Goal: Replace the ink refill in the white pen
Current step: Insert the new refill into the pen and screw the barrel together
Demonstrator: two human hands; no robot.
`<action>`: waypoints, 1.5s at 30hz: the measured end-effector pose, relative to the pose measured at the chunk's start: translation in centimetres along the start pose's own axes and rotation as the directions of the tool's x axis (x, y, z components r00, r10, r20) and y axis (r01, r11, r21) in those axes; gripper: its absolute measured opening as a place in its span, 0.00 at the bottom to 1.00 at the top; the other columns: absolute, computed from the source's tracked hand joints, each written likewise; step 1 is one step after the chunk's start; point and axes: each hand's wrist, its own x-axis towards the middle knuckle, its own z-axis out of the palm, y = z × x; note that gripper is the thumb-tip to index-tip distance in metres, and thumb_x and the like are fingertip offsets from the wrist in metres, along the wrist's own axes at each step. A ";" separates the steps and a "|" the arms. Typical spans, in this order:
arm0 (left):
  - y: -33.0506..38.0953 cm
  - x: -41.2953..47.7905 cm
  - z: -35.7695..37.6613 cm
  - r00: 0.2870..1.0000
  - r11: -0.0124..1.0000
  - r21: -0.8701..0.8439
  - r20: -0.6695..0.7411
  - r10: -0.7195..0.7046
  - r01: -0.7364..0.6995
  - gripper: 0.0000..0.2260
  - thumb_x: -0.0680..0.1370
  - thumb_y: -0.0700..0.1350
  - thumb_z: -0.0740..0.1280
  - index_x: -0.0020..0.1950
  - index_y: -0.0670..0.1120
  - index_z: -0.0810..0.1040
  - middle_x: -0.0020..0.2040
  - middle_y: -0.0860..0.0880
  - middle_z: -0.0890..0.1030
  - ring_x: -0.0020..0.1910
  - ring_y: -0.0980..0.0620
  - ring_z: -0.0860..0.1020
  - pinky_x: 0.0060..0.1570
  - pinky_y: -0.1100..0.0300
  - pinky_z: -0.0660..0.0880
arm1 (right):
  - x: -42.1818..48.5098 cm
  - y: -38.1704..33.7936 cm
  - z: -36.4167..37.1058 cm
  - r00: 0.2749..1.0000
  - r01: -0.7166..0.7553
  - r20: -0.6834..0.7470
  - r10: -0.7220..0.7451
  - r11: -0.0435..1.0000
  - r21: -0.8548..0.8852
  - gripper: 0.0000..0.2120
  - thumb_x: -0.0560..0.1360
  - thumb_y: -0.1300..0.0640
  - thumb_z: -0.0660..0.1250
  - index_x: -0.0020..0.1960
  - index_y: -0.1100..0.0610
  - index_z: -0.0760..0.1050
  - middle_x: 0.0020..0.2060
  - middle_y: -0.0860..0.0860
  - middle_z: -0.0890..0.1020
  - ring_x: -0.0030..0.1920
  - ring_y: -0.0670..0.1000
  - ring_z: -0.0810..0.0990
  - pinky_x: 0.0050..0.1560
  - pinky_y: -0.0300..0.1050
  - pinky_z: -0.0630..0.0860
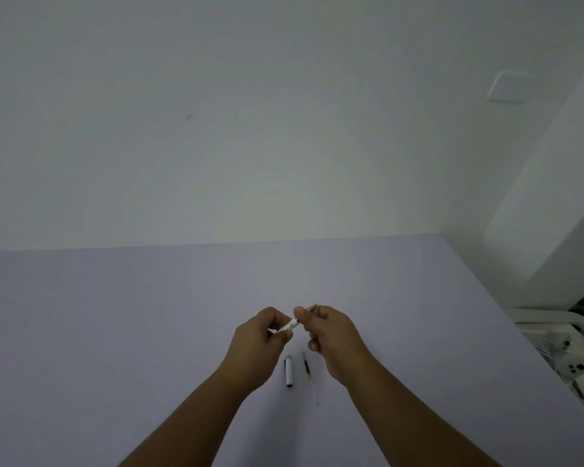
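Both hands hold the white pen (291,325) above the lilac table (115,332). My left hand (260,342) grips the white barrel, and my right hand (331,335) pinches the front section, whose metal tip (312,307) sticks out past the fingers. The two parts meet between my thumbs; I cannot tell whether they are joined. On the table below my hands lies the white pen cap (289,371) with a dark end. Just right of the cap lies a thin dark ink refill (306,365) with a yellowish end.
A white wall (250,129) rises behind the table's far edge. The table's right edge runs diagonally; beyond it are white furniture (553,214) and a clutter of white items (567,355) lower down.
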 end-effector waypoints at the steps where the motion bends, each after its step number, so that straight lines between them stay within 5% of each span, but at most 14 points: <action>1: 0.0 0.0 0.1 1.000 1.000 0.000 0.001 0.006 -0.006 0.06 0.76 0.44 0.66 0.41 0.55 0.75 0.39 0.53 0.79 0.34 0.57 0.73 0.34 0.68 0.70 | 0.0 0.0 0.1 1.000 -0.015 -0.021 0.015 1.000 -0.023 0.12 0.69 0.47 0.71 0.36 0.55 0.76 0.29 0.48 0.72 0.29 0.46 0.68 0.31 0.39 0.70; 7: 0.0 -0.1 0.4 1.000 1.000 -0.016 0.010 -0.015 0.015 0.04 0.76 0.44 0.66 0.42 0.52 0.77 0.39 0.54 0.79 0.34 0.57 0.73 0.34 0.67 0.70 | -0.1 0.3 -0.4 0.999 0.024 0.047 -0.026 0.999 0.039 0.06 0.71 0.50 0.70 0.40 0.52 0.81 0.36 0.48 0.77 0.35 0.47 0.71 0.34 0.40 0.71; 12: 0.0 -0.3 0.7 0.999 0.998 -0.055 0.016 -0.027 0.028 0.03 0.76 0.44 0.66 0.43 0.51 0.77 0.40 0.52 0.80 0.34 0.57 0.73 0.35 0.67 0.70 | 0.1 0.2 -0.2 0.998 -0.040 -0.043 0.036 0.994 -0.100 0.18 0.66 0.39 0.71 0.35 0.55 0.74 0.28 0.47 0.71 0.28 0.46 0.67 0.29 0.38 0.70; 16: 0.1 -0.1 0.4 0.999 0.998 -0.058 0.011 -0.035 0.036 0.04 0.76 0.44 0.66 0.42 0.52 0.77 0.39 0.54 0.79 0.36 0.56 0.73 0.35 0.66 0.70 | -0.2 0.3 -0.7 0.997 0.029 0.067 -0.031 0.999 0.040 0.04 0.72 0.52 0.70 0.42 0.51 0.82 0.36 0.46 0.80 0.36 0.47 0.73 0.33 0.38 0.73; 20: 0.3 -0.1 0.6 1.000 0.998 -0.057 0.020 -0.020 0.021 0.03 0.76 0.45 0.67 0.43 0.52 0.77 0.39 0.54 0.79 0.36 0.58 0.74 0.36 0.67 0.70 | -0.2 0.2 -0.5 1.000 -0.013 -0.012 0.013 1.000 -0.026 0.12 0.68 0.45 0.72 0.35 0.53 0.77 0.28 0.47 0.72 0.29 0.46 0.68 0.29 0.38 0.69; 25: 0.3 0.0 0.6 0.999 0.997 -0.063 0.012 -0.031 0.032 0.02 0.76 0.44 0.67 0.44 0.50 0.78 0.38 0.54 0.79 0.35 0.57 0.73 0.35 0.66 0.69 | -0.3 -0.1 -0.8 0.998 0.039 0.054 -0.041 0.999 0.036 0.03 0.72 0.53 0.69 0.43 0.51 0.82 0.36 0.48 0.78 0.37 0.48 0.72 0.34 0.40 0.72; 30: 0.1 -0.3 1.1 0.999 0.996 -0.087 0.026 -0.036 0.038 0.04 0.75 0.44 0.67 0.42 0.51 0.78 0.36 0.55 0.78 0.33 0.58 0.73 0.35 0.67 0.70 | -0.1 -0.7 -0.6 0.999 -0.016 -0.039 0.013 0.996 -0.093 0.15 0.69 0.43 0.70 0.40 0.55 0.79 0.29 0.48 0.73 0.31 0.48 0.69 0.32 0.39 0.71; 33: 0.0 -0.2 0.8 0.998 0.990 -0.128 0.007 -0.065 0.065 0.05 0.76 0.43 0.67 0.41 0.52 0.77 0.36 0.54 0.78 0.33 0.58 0.73 0.34 0.67 0.70 | -0.2 -0.7 -0.9 0.999 0.018 0.043 -0.018 1.000 0.013 0.05 0.73 0.52 0.68 0.46 0.52 0.81 0.38 0.50 0.79 0.36 0.49 0.72 0.37 0.41 0.73; 36: 0.0 -0.1 0.9 0.999 0.999 -0.026 -0.025 -0.021 0.021 0.08 0.76 0.44 0.67 0.39 0.55 0.75 0.33 0.55 0.76 0.30 0.58 0.71 0.30 0.71 0.66 | -0.1 -0.5 -1.0 0.999 0.035 0.006 -0.036 0.998 0.050 0.06 0.73 0.60 0.68 0.42 0.52 0.82 0.36 0.51 0.82 0.35 0.49 0.73 0.36 0.41 0.73; 41: -0.4 0.1 1.2 0.994 0.996 0.085 -0.101 0.034 -0.026 0.14 0.76 0.42 0.66 0.36 0.59 0.71 0.33 0.55 0.76 0.30 0.58 0.71 0.29 0.70 0.66 | 0.7 -0.3 -0.1 0.998 -0.045 -0.034 0.051 0.986 0.159 0.04 0.71 0.60 0.70 0.40 0.54 0.83 0.38 0.55 0.81 0.33 0.49 0.72 0.33 0.39 0.72; 45: -1.6 0.2 0.8 0.994 0.997 -0.060 -0.089 -0.062 0.056 0.10 0.75 0.43 0.66 0.41 0.60 0.75 0.39 0.56 0.79 0.36 0.59 0.76 0.34 0.69 0.69 | 1.8 -0.1 0.3 0.999 -0.040 0.026 0.038 0.998 0.057 0.02 0.71 0.55 0.71 0.41 0.51 0.83 0.38 0.50 0.81 0.37 0.49 0.74 0.39 0.41 0.74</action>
